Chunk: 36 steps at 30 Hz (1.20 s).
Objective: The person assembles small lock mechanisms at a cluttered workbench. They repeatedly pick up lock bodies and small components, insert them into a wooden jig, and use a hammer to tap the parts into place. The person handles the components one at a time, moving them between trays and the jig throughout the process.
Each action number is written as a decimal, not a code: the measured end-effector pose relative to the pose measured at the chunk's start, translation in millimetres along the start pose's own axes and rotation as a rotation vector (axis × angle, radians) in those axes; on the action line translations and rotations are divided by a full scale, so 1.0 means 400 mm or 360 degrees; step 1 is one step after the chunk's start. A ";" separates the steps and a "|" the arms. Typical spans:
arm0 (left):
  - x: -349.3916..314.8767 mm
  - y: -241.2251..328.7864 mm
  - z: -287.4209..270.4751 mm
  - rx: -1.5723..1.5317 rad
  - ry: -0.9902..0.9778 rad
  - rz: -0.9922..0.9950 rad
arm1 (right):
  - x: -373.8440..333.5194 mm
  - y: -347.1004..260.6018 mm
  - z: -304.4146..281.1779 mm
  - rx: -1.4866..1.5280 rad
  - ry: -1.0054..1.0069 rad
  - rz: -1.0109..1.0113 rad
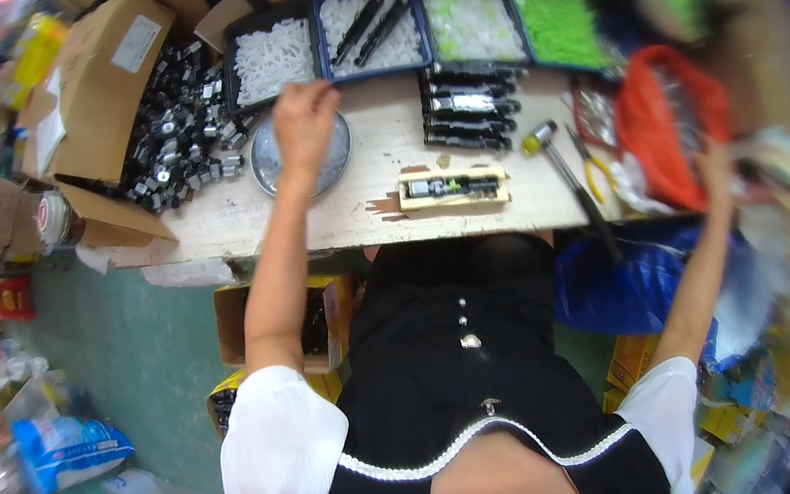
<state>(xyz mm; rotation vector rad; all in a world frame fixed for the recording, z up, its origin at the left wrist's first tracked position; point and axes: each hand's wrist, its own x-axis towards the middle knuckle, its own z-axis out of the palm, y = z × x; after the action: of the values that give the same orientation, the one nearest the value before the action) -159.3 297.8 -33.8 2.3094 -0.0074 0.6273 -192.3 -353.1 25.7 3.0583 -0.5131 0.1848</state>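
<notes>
My left hand (304,130) is above a round metal dish (347,142) holding small pale pieces. Its fingers are curled into a pinch, and whatever they hold is too small to make out. My right hand (713,170) reaches to the side of an open red plastic bag (658,124) with metallic parts inside; blur hides how its fingers are set. Between the hands, a cream block-shaped holder (409,203) lies near the table's front edge. A black, partly clear assembly with green bits (455,185) rests in it.
Trays of white pieces (273,60) and green pieces (558,25) line the back. Black assemblies (467,110) are stacked before them. A hammer (568,172) and yellow-handled pliers (594,166) lie on the right. Metal-and-black parts (181,125) heap beside a carton (96,97).
</notes>
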 end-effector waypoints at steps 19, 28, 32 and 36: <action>0.304 -0.242 0.037 0.0341 -0.0104 -0.0218 | 0.017 -0.014 -0.010 0.0035 0.0528 -0.0226; 0.301 -0.251 0.053 0.0557 -0.0112 -0.0032 | -0.007 -0.046 -0.013 0.0555 0.0485 -0.0326; 0.301 -0.250 0.015 0.0059 0.0075 -0.0106 | 0.003 0.025 0.039 0.0676 0.0569 -0.0384; 0.284 -0.203 -0.074 -0.0615 -0.0057 -0.0484 | -0.008 0.068 0.068 0.0819 0.0573 -0.0312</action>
<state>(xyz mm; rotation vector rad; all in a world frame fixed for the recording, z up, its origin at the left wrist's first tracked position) -57.2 396.7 -18.8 1.8974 0.1863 0.3886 -201.0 -379.1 -1.1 3.3978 -0.1562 0.9759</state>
